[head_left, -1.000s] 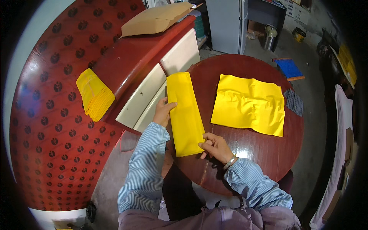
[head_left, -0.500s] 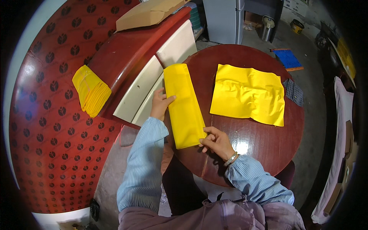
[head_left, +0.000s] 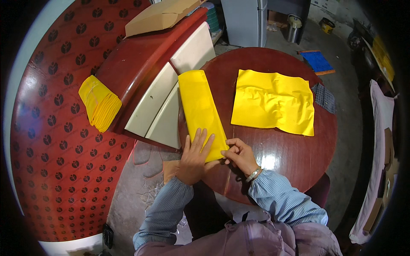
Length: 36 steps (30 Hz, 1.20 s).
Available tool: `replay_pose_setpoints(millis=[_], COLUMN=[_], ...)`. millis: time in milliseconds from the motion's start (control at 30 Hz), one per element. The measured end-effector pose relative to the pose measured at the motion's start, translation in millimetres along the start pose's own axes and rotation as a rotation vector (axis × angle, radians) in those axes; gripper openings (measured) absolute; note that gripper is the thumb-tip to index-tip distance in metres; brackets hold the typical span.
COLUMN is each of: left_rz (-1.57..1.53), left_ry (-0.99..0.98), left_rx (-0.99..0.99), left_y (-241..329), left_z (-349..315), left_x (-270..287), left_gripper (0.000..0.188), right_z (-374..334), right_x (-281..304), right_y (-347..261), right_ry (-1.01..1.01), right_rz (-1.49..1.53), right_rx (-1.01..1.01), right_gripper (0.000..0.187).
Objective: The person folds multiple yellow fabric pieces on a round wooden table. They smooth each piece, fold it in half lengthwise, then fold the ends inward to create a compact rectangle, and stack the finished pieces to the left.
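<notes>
A long folded yellow sheet [head_left: 198, 100] lies on the left part of the round dark red table [head_left: 273, 162]. My left hand [head_left: 195, 158] rests flat on its near end, fingers stretched out and slightly apart. At the sheet's near right corner, my right hand [head_left: 240, 155] pinches the edge between thumb and fingers. To the right lies a creased, unfolded yellow sheet [head_left: 273, 102], apart from both hands. Whether the folded piece is one layer or several inside is hidden.
A bundle of folded yellow sheets [head_left: 100, 104] sits on the red patterned surface [head_left: 55, 141] at left. Pale drawer fronts [head_left: 151, 104] border the table. A cardboard box [head_left: 160, 17] stands at the back; a dark textured mat [head_left: 323, 98] is at the table's right edge.
My left hand has come down from the folded sheet's left edge to lie flat on its near end. My right hand stays at the corner. The whole view has shifted slightly.
</notes>
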<state>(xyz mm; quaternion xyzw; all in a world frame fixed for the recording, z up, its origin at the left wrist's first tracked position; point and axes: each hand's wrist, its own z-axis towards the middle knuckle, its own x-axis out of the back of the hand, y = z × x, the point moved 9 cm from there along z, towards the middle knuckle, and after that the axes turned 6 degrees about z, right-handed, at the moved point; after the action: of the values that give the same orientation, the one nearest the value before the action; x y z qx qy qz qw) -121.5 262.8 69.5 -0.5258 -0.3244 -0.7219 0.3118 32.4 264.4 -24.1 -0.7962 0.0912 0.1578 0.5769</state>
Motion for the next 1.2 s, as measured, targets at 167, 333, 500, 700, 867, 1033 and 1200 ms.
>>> replay_pose_setpoints(millis=[167, 333, 500, 700, 867, 1033, 1200], left_rz=[0.07, 0.092, 0.058, 0.055, 0.149, 0.104, 0.065], left_ry=[0.059, 0.043, -0.013, -0.062, -0.143, -0.124, -0.024], left_rx=[0.044, 0.076, 0.117, 0.129, 0.118, 0.157, 0.278], left_y=[-4.9, -5.7, -8.0, 2.4, 8.8, 11.7, 24.8], left_z=[-20.6, -31.6, -31.2, -31.1, -36.6, -53.0, -71.0], left_x=[1.2, -5.0, -11.0, -6.9, -14.0, -9.9, 2.2], left_gripper=[0.09, 0.086, 0.083, 0.075, 0.068, 0.072, 0.073], right_z=[2.2, 7.3, 5.6, -3.2, -35.7, -51.9, -13.9], right_x=[0.1, 3.1, 8.3, 17.4, 104.1, 312.0, 462.9], right_y=[-0.2, 7.0, -1.3, -27.0, -44.3, -168.6, -205.1], right_ry=[0.024, 0.03, 0.056, 0.115, 0.196, 0.669, 0.901], right_rz=[0.011, 0.043, -0.098, -0.285, -0.274, -0.638, -1.601], right_rx=[0.015, -0.003, 0.09, 0.216, 0.26, 0.833, 0.473], right_gripper=[0.031, 0.033, 0.024, 0.02, 0.016, 0.019, 0.061])
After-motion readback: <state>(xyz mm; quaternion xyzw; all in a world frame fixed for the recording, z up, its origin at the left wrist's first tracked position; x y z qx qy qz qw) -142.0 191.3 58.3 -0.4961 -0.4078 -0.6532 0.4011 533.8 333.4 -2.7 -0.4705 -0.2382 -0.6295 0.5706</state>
